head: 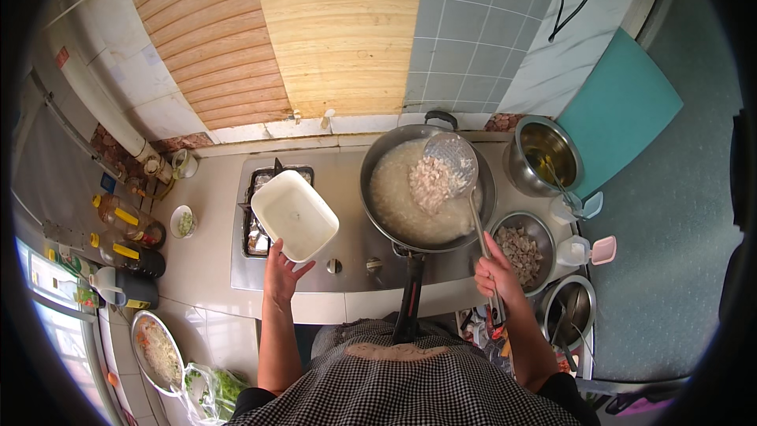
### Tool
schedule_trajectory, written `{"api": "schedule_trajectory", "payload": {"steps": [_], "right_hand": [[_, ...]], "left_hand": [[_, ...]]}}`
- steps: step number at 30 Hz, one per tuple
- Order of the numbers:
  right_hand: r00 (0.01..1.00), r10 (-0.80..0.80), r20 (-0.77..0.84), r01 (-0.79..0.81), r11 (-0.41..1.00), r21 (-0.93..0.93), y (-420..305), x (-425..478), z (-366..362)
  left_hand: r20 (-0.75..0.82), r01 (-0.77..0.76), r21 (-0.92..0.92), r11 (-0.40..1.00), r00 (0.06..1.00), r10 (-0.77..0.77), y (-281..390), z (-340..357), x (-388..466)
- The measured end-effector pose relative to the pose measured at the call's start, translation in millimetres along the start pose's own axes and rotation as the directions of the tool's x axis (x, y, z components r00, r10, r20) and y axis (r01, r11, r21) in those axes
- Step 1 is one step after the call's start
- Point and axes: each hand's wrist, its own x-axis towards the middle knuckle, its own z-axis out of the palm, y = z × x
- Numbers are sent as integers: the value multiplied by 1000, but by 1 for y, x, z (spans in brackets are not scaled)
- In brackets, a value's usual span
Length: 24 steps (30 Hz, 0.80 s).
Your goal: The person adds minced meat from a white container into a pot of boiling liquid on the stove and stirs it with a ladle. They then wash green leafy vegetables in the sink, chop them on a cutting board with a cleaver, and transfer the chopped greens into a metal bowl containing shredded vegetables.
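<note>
My left hand grips the near edge of a white rectangular plastic container, which is over the left burner. A little pale liquid seems to lie in its bottom. My right hand is closed around the long metal handle of a perforated skimmer. The skimmer's bowl is over a wok on the right side of the hob. Small pale pieces of meat sit on the skimmer and spill over its near side. Cloudy, foamy liquid fills much of the wok.
Right of the wok stand a metal pot with yellow liquid and a steel bowl of meat pieces. The wok's black handle points towards my apron. Bottles, a small bowl and a plate of shredded food are on the left.
</note>
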Motion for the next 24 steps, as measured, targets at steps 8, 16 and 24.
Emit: {"api": "schedule_trajectory", "payload": {"steps": [8, 16, 24], "right_hand": [[954, -284, -94, 160, 753, -639, 30, -4, 4], [912, -390, -130, 190, 681, -708, 41, 2, -1], [915, -393, -90, 191, 621, -760, 50, 7, 1]], "left_hand": [[2, 10, 5, 1000, 1000, -10, -3, 1, 2], [-3, 13, 14, 1000, 1000, -12, -5, -13, 0], [25, 80, 43, 996, 996, -81, -12, -17, -6]]}}
